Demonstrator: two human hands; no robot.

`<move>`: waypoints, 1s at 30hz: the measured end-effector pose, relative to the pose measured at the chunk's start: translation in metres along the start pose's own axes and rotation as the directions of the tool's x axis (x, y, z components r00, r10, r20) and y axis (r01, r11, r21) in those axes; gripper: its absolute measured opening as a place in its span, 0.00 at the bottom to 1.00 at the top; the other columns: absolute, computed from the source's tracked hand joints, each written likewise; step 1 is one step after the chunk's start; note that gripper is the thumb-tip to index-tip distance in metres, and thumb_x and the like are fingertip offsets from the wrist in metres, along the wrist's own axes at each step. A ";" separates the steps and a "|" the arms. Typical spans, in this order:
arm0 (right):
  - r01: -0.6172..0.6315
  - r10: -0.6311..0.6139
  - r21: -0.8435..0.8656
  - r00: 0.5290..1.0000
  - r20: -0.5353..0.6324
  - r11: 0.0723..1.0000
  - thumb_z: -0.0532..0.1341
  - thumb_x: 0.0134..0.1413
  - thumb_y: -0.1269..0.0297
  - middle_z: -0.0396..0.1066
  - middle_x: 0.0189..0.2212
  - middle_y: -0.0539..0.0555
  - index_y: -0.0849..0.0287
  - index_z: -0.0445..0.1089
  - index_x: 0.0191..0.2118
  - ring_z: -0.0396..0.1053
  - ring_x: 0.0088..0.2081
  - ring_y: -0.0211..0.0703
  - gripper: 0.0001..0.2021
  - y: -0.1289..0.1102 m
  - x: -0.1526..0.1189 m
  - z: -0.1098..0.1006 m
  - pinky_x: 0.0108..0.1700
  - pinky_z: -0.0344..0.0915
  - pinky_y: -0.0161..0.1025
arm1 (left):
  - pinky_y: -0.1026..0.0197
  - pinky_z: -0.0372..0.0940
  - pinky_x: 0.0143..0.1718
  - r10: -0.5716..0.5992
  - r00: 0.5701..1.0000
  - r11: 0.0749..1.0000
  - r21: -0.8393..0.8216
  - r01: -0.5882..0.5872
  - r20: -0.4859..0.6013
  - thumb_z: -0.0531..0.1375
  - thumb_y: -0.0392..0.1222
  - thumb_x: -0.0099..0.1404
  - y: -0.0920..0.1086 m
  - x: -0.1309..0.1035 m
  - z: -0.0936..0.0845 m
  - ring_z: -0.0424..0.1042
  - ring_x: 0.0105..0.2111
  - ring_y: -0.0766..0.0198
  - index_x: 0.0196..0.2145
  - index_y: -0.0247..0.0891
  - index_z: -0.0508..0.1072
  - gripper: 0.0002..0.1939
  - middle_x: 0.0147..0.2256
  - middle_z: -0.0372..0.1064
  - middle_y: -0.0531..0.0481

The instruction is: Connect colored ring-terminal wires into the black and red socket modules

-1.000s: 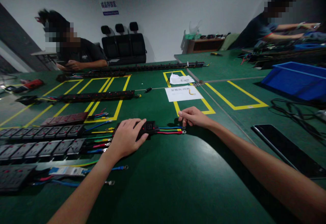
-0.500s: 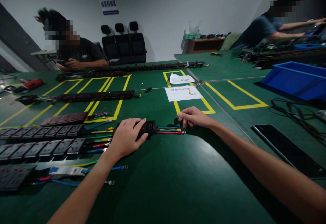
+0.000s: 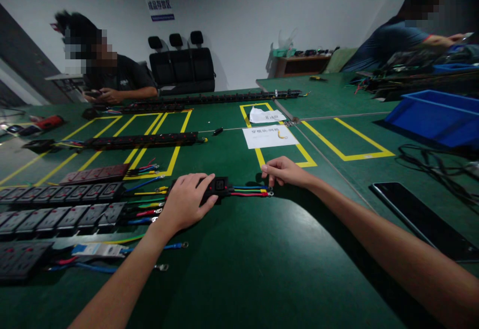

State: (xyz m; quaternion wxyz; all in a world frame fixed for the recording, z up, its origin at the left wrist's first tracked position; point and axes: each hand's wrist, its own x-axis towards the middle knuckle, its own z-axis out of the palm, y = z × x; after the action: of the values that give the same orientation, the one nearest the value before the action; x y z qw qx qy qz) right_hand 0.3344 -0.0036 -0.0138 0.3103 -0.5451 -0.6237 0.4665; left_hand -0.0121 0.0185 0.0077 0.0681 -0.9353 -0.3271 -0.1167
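Note:
My left hand (image 3: 189,198) lies over a black socket strip (image 3: 220,185), its fingers across the top and the thumb along the near side. Much of the strip is hidden under the palm. From its right end run blue, green-yellow and red wires (image 3: 249,193), tipped with metal ring terminals (image 3: 270,194). Beside those tips is my right hand (image 3: 280,170), fingers curled and thumb against the forefinger. One fingertip reaches down to the terminals. Whatever the pinch holds, if anything, is too small to make out.
Several socket strips (image 3: 63,219) with wires lie at left. Further back are a longer strip (image 3: 142,140) and paper labels (image 3: 269,137). A phone (image 3: 422,219), black cables (image 3: 437,169) and a blue bin (image 3: 437,119) are at right. Two people (image 3: 123,77) sit across the table.
My hands and the socket strip stay in place. The person at the far right has shifted, with the arms drawn to a different position.

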 end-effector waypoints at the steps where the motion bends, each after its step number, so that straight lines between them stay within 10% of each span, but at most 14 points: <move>1: 0.005 -0.005 -0.004 1.000 -0.005 1.000 0.62 0.55 0.36 0.75 0.21 0.55 0.63 0.75 0.33 0.61 0.17 0.33 0.29 0.001 0.000 0.000 0.20 0.54 0.32 | 0.41 0.64 0.54 0.000 1.000 1.000 0.001 0.000 -0.002 0.53 0.53 0.73 0.000 0.000 0.000 0.69 0.53 0.45 0.63 0.32 0.67 0.28 0.54 0.70 0.35; 30: 0.099 -0.230 -0.511 0.952 -0.201 0.854 0.53 0.67 0.49 0.70 0.18 0.52 0.58 0.73 0.26 0.64 0.23 0.40 0.23 0.007 0.001 0.013 0.30 0.51 0.38 | 0.41 0.65 0.54 -0.009 1.000 1.000 -0.007 0.009 -0.002 0.53 0.53 0.73 0.000 0.001 -0.001 0.70 0.53 0.45 0.63 0.33 0.67 0.28 0.54 0.70 0.35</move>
State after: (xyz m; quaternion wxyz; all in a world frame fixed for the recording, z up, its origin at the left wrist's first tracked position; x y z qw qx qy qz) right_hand 0.3255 -0.0059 -0.0249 0.2766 -0.6057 -0.7218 0.1887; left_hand -0.0119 0.0186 0.0090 0.0647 -0.9339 -0.3308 -0.1193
